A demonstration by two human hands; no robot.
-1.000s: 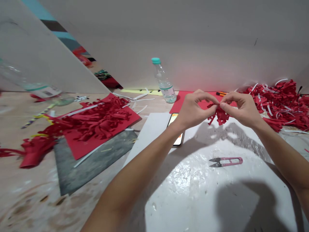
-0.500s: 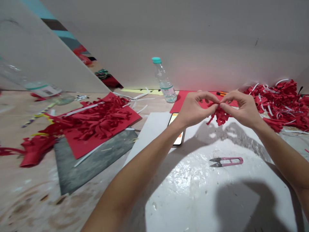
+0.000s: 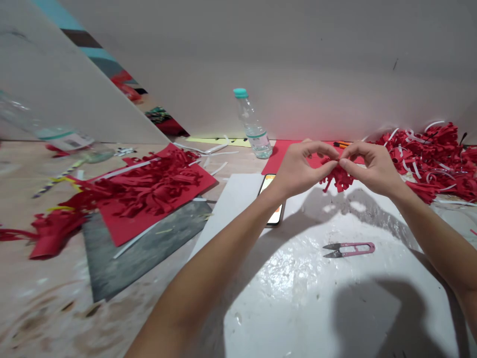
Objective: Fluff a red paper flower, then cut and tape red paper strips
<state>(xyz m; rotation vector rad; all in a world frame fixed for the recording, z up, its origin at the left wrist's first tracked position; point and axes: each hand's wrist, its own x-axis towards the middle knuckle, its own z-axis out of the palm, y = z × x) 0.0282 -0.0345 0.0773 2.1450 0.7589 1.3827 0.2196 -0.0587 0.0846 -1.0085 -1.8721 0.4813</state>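
- Head view, red fringed piece (image 3: 340, 183): one, at 3 o'clock of frame centre, held up over the far part of a white board (image 3: 294, 308).
- Left hand (image 3: 298, 169): thumb and forefinger pinched narrow on the piece's upper edge, from its 9 o'clock side.
- Right hand (image 3: 376, 168): likewise pinched, from 3 o'clock; the fingers of both hands meet, or nearly so.
- Handling, by judgement: light, soft, limp, little slip; thin strands probably tear if pulled. Best hold: the gathered upper edge, strands hanging free.
- Surroundings, clocked from the piece: pink-handled snips (image 3: 352, 249), 6 o'clock, lying on the board; phone (image 3: 275, 216), 8 o'clock, partly behind the left wrist; bottle (image 3: 257, 134), 10 o'clock, tilted; red fringe heap (image 3: 441, 154), 3 o'clock.
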